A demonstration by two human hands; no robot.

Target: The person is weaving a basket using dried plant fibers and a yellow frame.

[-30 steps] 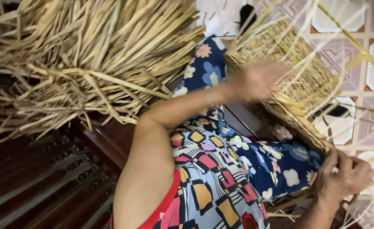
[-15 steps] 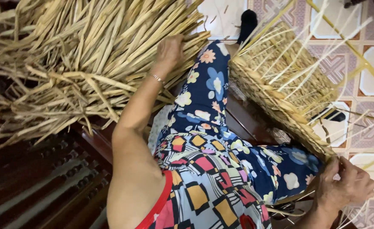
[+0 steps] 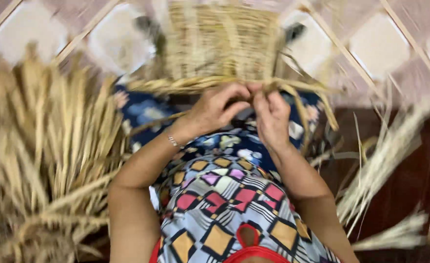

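Note:
A half-woven straw basket (image 3: 220,44) rests on my lap, its near rim toward me. My left hand (image 3: 215,108) and my right hand (image 3: 269,113) meet at that rim, fingers pinched together on dry straw strands (image 3: 298,87) that trail off to the right. A thin bracelet sits on my left wrist. The picture is blurred by motion, so the exact grip of each finger is unclear.
A large heap of dry straw strips (image 3: 39,160) fills the left side. Loose straw bundles (image 3: 381,165) lie on the dark wooden bench (image 3: 410,136) at the right. Pale patterned floor tiles (image 3: 385,44) show behind the basket.
My left hand came off the straw heap at the left and joined my right hand at the basket rim. The view swung so the basket is now centred in front of me.

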